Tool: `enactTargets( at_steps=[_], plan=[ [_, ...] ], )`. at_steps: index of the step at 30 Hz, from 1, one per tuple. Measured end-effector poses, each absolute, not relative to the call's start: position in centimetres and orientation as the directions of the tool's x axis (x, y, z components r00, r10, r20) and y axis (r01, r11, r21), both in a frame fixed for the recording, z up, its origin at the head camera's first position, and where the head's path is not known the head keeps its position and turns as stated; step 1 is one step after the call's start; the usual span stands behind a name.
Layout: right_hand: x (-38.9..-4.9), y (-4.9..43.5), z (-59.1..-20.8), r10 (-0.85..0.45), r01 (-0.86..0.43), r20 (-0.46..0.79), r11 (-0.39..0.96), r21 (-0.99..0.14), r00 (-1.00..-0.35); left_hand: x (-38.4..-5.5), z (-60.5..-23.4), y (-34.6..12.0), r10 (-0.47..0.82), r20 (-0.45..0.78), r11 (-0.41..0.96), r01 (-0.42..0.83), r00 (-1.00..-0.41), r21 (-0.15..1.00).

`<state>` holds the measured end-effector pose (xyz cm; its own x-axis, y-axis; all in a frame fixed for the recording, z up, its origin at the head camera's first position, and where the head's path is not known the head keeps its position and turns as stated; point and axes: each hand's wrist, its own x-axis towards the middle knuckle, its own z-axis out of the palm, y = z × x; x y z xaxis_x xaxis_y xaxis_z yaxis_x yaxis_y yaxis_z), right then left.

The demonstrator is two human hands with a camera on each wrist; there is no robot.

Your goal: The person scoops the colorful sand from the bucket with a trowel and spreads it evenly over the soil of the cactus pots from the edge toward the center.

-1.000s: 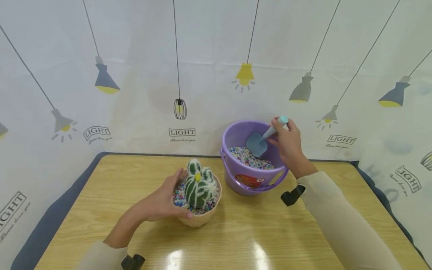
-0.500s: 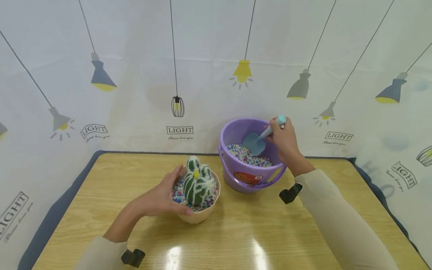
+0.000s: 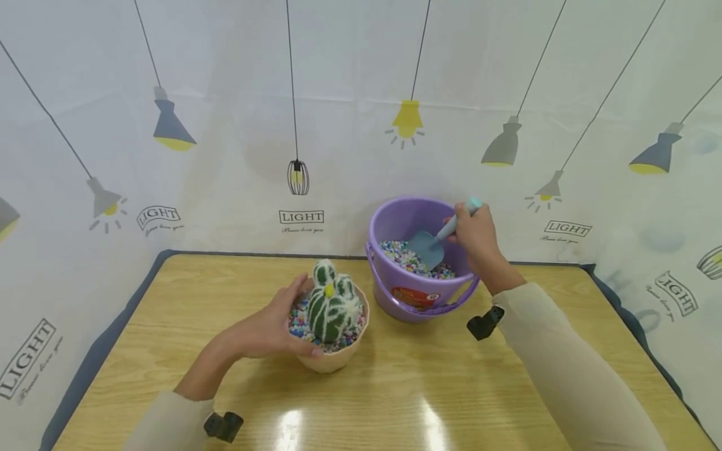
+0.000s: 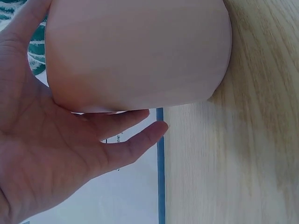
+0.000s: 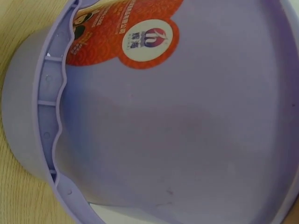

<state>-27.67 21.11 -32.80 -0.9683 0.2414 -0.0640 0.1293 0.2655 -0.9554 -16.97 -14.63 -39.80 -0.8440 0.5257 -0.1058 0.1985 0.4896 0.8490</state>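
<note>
My left hand (image 3: 273, 331) grips a pale peach flowerpot (image 3: 331, 361) by its left side, thumb at the front and fingers behind. Green and white, a cactus (image 3: 327, 316) with a yellow spot stands in it among coloured pebbles. The left wrist view shows the pot's smooth wall (image 4: 140, 51) against the palm, with two fingers reaching out below it. Over the purple bucket (image 3: 389, 307), my right hand (image 3: 479, 238) holds a blue toy shovel (image 3: 427, 249) by its light handle. The shovel's blade slants down onto colourful pebbles (image 3: 402, 255) inside the bucket.
Both pot and bucket stand on a wooden table (image 3: 429, 382). A white cloth (image 3: 237, 156) printed with hanging lamps rises along the back and sides. The bucket's handle (image 5: 49, 93) hangs down across its front, beside a red label (image 5: 103, 37).
The shovel's blade has dropped lower and forward onto the pebbles, its handle tipping to the right with my right hand. My left hand keeps its grip on the pot.
</note>
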Motion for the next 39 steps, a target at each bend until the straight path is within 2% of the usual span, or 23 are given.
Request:
enactTargets(
  at_steps=[7,18,22,31,39],
  plan=[
    [-27.46,20.94,-32.33,0.288,0.21,-0.1,0.382,-0.9,-0.952,-17.17,-39.78,-14.61,0.522,-0.121,0.5,0.188,-0.844,0.845],
    [-27.62,20.98,-32.31,0.283,0.187,-0.067,0.423,-0.887,-0.957,-17.36,-39.75,-14.64,0.529,-0.116,0.506,0.203,-0.841,0.838],
    [-27.46,21.02,-32.31,0.244,0.149,-0.056,0.383,-0.912,-0.968,-17.37,-39.63,-14.62,0.528,-0.116,0.507,0.203,-0.841,0.838],
    [-27.15,21.34,-32.58,0.122,0.089,-0.071,0.148,-0.985,-0.99,-17.33,-39.93,-14.57,0.544,-0.11,0.489,0.208,-0.832,0.847],
    [-27.46,21.25,-32.59,0.162,0.081,-0.046,0.214,-0.973,-0.986,-17.4,-39.84,-14.66,0.542,-0.1,0.491,0.217,-0.834,0.844]
  ],
)
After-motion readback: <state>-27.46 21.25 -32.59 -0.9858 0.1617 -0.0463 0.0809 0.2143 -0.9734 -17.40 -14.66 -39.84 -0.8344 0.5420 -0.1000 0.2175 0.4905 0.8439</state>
